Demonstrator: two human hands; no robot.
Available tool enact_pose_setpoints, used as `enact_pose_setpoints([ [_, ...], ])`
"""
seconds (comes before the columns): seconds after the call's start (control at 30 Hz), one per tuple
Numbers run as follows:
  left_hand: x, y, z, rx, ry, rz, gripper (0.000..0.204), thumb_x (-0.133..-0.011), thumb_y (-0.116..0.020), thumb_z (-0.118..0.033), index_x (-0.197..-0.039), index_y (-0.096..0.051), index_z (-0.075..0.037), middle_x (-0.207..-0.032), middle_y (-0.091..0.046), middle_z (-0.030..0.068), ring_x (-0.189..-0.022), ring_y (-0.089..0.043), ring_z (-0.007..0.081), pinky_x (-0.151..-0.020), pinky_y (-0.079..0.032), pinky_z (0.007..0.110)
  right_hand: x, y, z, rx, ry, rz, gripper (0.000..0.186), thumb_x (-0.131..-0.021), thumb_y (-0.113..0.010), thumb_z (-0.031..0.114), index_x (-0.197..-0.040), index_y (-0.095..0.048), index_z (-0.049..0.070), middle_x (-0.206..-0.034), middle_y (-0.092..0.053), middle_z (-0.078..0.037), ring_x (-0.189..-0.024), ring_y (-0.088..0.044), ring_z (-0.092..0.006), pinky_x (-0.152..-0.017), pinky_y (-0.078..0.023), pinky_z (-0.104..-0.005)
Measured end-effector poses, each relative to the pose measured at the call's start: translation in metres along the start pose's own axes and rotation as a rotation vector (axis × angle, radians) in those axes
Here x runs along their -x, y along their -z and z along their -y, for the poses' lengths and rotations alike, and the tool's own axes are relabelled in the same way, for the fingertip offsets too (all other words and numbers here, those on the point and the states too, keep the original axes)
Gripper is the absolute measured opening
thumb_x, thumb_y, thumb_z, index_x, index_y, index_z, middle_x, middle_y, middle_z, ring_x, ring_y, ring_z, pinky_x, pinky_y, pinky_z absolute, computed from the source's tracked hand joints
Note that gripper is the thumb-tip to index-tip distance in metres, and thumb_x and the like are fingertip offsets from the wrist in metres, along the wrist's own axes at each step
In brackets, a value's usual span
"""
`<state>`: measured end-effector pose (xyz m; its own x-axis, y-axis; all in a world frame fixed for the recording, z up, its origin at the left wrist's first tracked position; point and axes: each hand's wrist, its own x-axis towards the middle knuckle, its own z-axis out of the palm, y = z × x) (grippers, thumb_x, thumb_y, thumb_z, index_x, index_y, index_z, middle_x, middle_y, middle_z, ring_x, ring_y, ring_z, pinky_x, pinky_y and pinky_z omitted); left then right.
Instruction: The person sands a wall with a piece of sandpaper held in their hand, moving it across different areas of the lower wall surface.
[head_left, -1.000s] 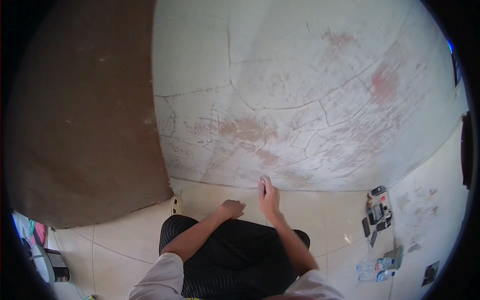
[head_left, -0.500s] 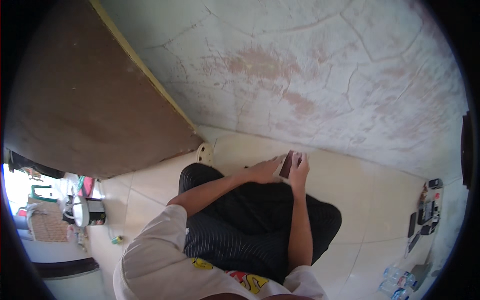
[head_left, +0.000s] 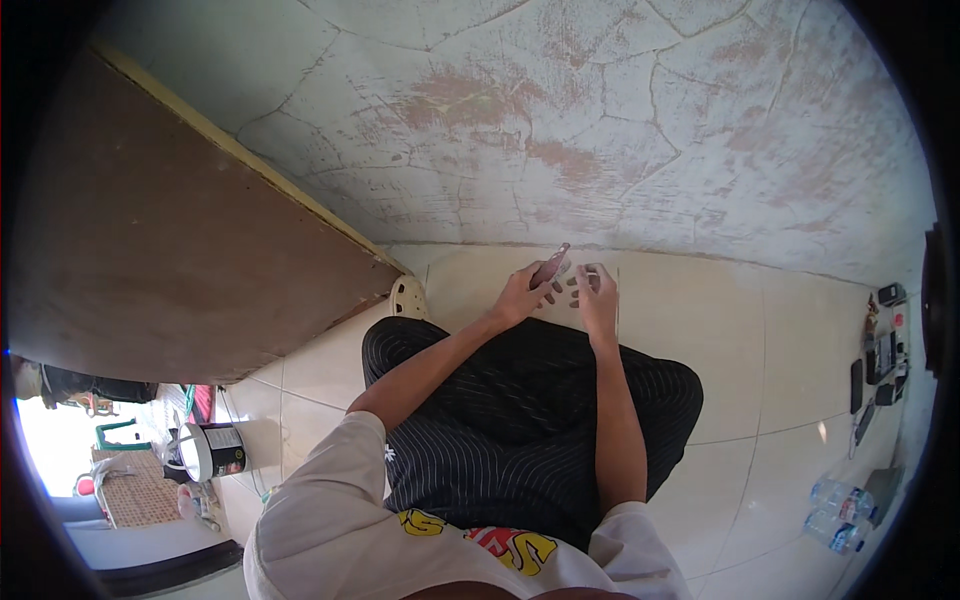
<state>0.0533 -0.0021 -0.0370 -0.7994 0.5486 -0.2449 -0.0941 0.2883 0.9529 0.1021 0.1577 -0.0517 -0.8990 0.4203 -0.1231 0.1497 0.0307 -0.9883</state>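
Note:
My left hand (head_left: pixel 518 299) grips a flat, reddish-brown rectangular piece (head_left: pixel 551 267), tilted with its far end pointing up toward the wall. What the piece is made of is too small to tell. Just to the right, my right hand (head_left: pixel 597 293) is raised with its fingers half bent and apart, and nothing shows in it. A small gap separates it from the piece. Both hands are above the floor in front of my crossed legs (head_left: pixel 520 390), which are in dark striped trousers.
A pale, cracked wall (head_left: pixel 560 110) with reddish worn patches rises ahead. A brown board (head_left: pixel 200 220) leans at left beside a cream perforated clog (head_left: pixel 406 298). A white-and-black bucket (head_left: pixel 213 452) stands left; plastic bottles (head_left: pixel 838 515) and small black devices (head_left: pixel 880 357) lie right.
My right hand has let go of the reddish-brown piece and now stands apart from it. The piece has stayed in my left hand and turned more edge-on. The view has shifted.

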Motion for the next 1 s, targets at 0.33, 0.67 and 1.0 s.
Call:
enact_pose_setpoints([
  [0.33, 0.001, -0.013, 0.011, -0.210, -0.121, -0.062, 0.052, -0.093, -0.059, -0.020, -0.137, -0.044, 0.003, -0.120, -0.058, 0.0190, -0.102, -0.062, 0.0284, -0.087, -0.051, 0.039, -0.007, 0.001, -0.017, 0.179, -0.139, 0.007, 0.032, -0.092, -0.062, 0.025, -0.083, -0.058, -0.005, -0.063, -0.060, -0.018, -0.062, -0.063, -0.0243, -0.058, -0.047, -0.0394],
  [0.67, 0.002, -0.024, 0.005, -1.094, -0.710, -0.080, 0.062, -0.080, -0.064, -0.008, -0.135, -0.042, 0.010, -0.139, -0.047, 0.0262, -0.134, -0.043, 0.0384, -0.116, -0.031, 0.047, -0.015, 0.004, -0.041, 0.128, -0.073, -0.025, 0.030, -0.096, -0.052, 0.025, -0.079, -0.055, 0.001, -0.060, -0.049, -0.003, -0.049, -0.046, -0.0108, -0.042, -0.037, -0.0287],
  [1.0, -0.006, -0.001, 0.017, -0.766, -0.647, -0.063, 0.053, -0.078, -0.059, 0.003, -0.130, -0.047, 0.011, -0.135, -0.051, 0.0279, -0.127, -0.050, 0.0396, -0.109, -0.041, 0.043, -0.015, -0.012, -0.010, -0.206, -0.171, 0.114, 0.029, -0.097, -0.054, 0.029, -0.088, -0.062, 0.003, -0.066, -0.051, 0.001, -0.055, -0.045, -0.0075, -0.047, -0.034, -0.0248],
])
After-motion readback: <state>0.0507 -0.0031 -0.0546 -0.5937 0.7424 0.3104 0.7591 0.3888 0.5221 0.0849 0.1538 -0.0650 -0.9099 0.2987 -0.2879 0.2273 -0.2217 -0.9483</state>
